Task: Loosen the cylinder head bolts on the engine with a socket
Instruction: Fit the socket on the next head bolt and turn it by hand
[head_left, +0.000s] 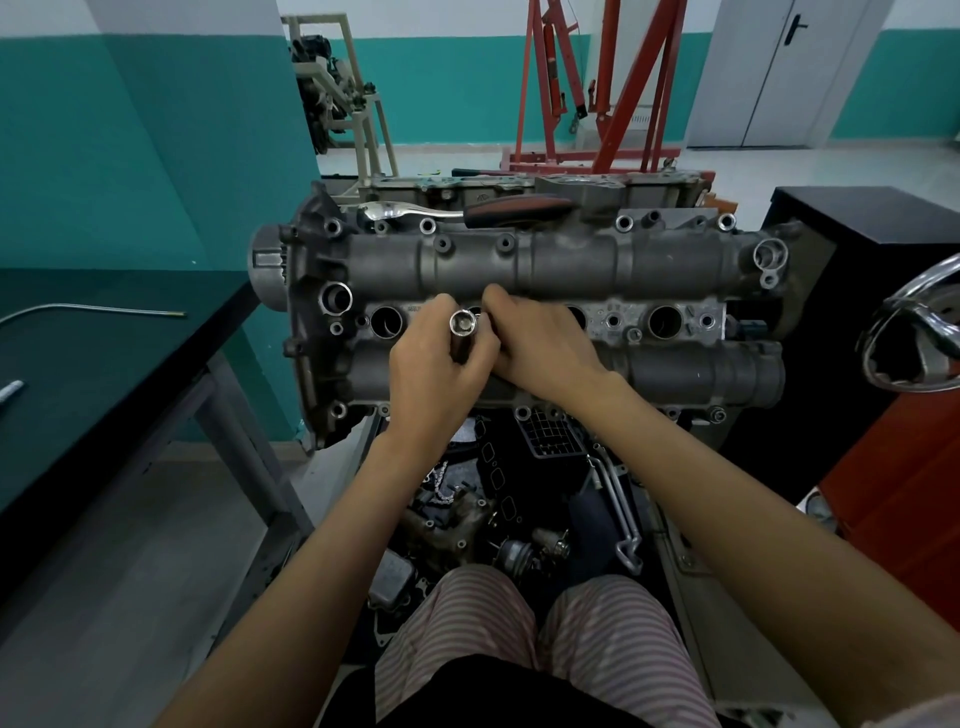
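Note:
The grey engine cylinder head (571, 265) lies across the middle of the head view, with round plug wells along its centre. My left hand (436, 364) grips a long chrome socket (463, 327), its open end turned up toward the camera. My right hand (540, 343) rests beside it over the central wells, fingers curled near the socket; what they touch is hidden. A ratchet with a chrome head and a black-and-red handle (519, 209) lies loose on the far edge of the head.
A dark workbench (104, 364) with a thin metal rod stands at the left. A black cabinet (857, 218) and a chrome wheel (919, 332) are at the right. Loose engine parts (493, 519) lie on the floor below the engine. A red hoist stands behind.

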